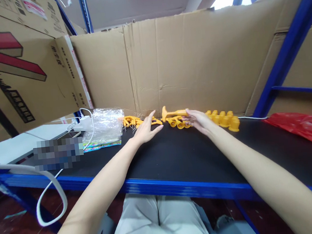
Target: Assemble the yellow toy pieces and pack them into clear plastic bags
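Observation:
Several yellow plastic toy parts lie in a row at the back of the black shelf top [176, 155]. My left hand [146, 128] is open, fingers stretched out, resting beside a curved yellow part [130, 121]. My right hand [198, 120] reaches into the middle of the row, its fingers touching the round yellow pieces [177, 122] under a long yellow piece [172, 112]; whether it grips one is unclear. More yellow knob-shaped parts [224, 119] lie just to its right.
A pile of clear plastic bags [105, 126] sits at the left, with a white charger and cable [85, 120] behind. A red plastic bag [302, 127] lies at the right. Cardboard [183, 58] walls the back; blue rack posts [290, 43] stand right.

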### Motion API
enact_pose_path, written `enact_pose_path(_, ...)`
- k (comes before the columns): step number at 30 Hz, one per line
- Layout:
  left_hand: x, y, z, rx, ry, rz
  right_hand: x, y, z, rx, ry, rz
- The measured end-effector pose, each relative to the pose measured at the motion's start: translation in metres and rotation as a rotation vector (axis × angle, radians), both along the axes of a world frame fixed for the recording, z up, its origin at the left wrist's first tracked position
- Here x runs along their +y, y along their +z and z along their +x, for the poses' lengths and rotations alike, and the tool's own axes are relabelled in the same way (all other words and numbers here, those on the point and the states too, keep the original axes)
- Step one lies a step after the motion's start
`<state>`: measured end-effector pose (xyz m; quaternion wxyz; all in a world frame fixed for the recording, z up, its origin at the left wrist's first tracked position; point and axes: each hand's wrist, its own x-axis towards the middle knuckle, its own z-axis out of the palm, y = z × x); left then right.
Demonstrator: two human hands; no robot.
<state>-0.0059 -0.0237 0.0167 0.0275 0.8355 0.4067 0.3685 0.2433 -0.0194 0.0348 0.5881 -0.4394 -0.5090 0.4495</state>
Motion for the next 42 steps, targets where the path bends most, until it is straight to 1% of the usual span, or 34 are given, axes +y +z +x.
enact_pose_path(2,0.003,-0.002,-0.002,-0.001,0.009,-0.016,0.007,-0.001,0.007,-0.037,-0.177,0.143)
enact_pose_path(3,0.005,-0.003,-0.003,0.005,0.014,-0.018,0.010,-0.003,0.009,-0.094,-0.248,0.227)
enact_pose_path(5,0.010,-0.005,-0.006,0.029,0.017,-0.008,0.015,-0.009,0.009,-0.285,-0.335,0.393)
enact_pose_path(7,0.014,-0.007,-0.008,0.074,0.016,0.007,0.019,-0.016,0.002,-0.559,-0.359,0.502)
enact_pose_path(10,0.020,-0.010,-0.010,0.160,0.040,-0.004,0.023,-0.026,-0.015,-1.011,-0.347,0.555)
enact_pose_path(13,0.023,-0.013,-0.011,0.214,0.065,-0.037,0.028,-0.033,-0.033,-1.373,-0.321,0.597)
enact_pose_path(16,0.025,-0.014,-0.012,0.223,0.055,-0.027,0.035,-0.038,-0.046,-1.608,-0.312,0.640)
enact_pose_path(20,0.025,-0.015,-0.012,0.228,0.016,-0.012,0.040,-0.040,-0.055,-1.795,-0.334,0.620)
enact_pose_path(22,0.025,-0.014,-0.012,0.232,0.011,-0.021,0.041,-0.039,-0.056,-1.848,-0.338,0.584)
enact_pose_path(25,0.025,-0.015,-0.012,0.236,0.004,-0.035,0.040,-0.036,-0.058,-1.867,-0.323,0.532)
enact_pose_path(30,0.026,-0.015,-0.012,0.242,-0.013,-0.043,0.041,-0.036,-0.062,-1.807,-0.240,0.461)
enact_pose_path(34,0.026,-0.015,-0.012,0.249,-0.020,-0.041,0.041,-0.035,-0.062,-1.730,-0.183,0.373)
enact_pose_path(36,0.026,-0.015,-0.012,0.256,-0.022,-0.048,0.040,-0.028,-0.056,-1.672,-0.153,0.325)
enact_pose_path(38,0.025,-0.015,-0.011,0.267,-0.019,-0.056,0.036,-0.014,-0.045,-1.584,-0.164,0.283)
enact_pose_path(40,0.024,-0.014,-0.011,0.278,-0.018,-0.066,0.030,0.004,-0.026,-1.492,-0.240,0.253)
enact_pose_path(42,0.024,-0.014,-0.011,0.286,-0.023,-0.071,0.023,0.019,0.002,-1.410,-0.362,0.201)
